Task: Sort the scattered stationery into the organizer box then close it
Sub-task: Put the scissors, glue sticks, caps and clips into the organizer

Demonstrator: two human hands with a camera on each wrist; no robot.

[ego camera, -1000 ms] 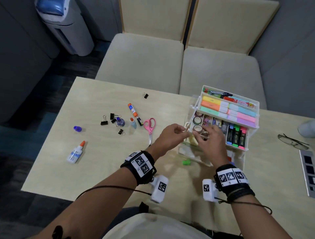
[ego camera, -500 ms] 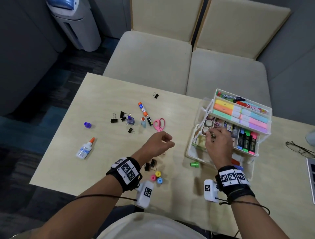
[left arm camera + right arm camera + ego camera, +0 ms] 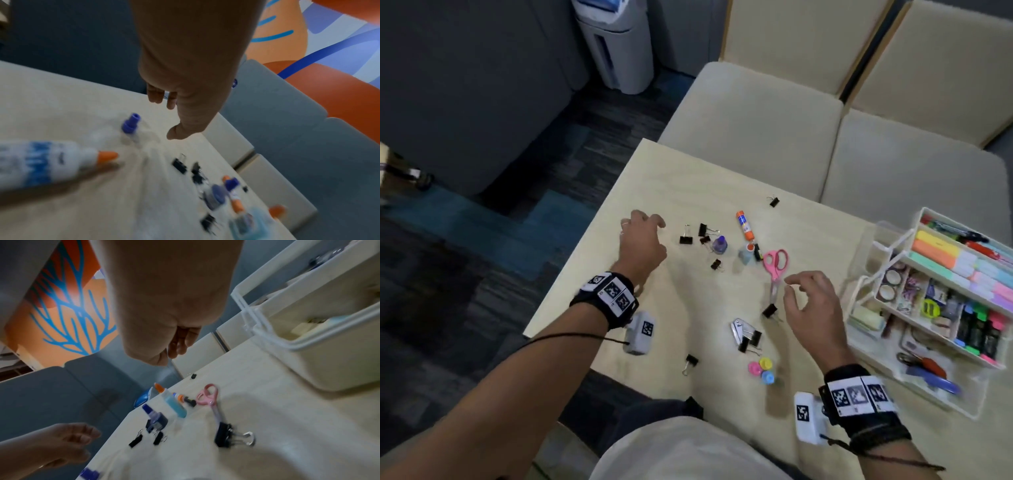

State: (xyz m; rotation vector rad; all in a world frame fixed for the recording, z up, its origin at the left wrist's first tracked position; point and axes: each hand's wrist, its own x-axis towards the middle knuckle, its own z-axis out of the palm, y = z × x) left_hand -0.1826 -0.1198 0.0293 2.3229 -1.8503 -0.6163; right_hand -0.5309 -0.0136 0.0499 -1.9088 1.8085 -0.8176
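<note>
The white tiered organizer box point(image 3: 866, 291) stands open at the table's right, its trays full of highlighters, markers and tape. My left hand point(image 3: 659, 236) hovers over the table's left part, fingers loosely curled and empty. In the left wrist view a purple cap point(image 3: 131, 123) and a white glue bottle point(image 3: 51, 162) lie just below it. My right hand point(image 3: 789, 289) floats empty beside the pink scissors point(image 3: 775, 263), just above a black binder clip point(image 3: 769, 310). An orange-capped glue stick point(image 3: 744, 226), a purple bottle point(image 3: 719, 245) and several more clips lie scattered between the hands.
A staple remover point(image 3: 738, 330) with clips and three small coloured rolls point(image 3: 761, 370) lie near the front edge. A lone clip point(image 3: 774, 201) sits at the far side. Two beige seats point(image 3: 756, 126) stand beyond the table; its left edge point(image 3: 582, 246) drops to the dark carpet.
My right hand has come out of the organizer and moved left to the scissors. My left hand has swung from the table's middle to its left side. The head view has turned left.
</note>
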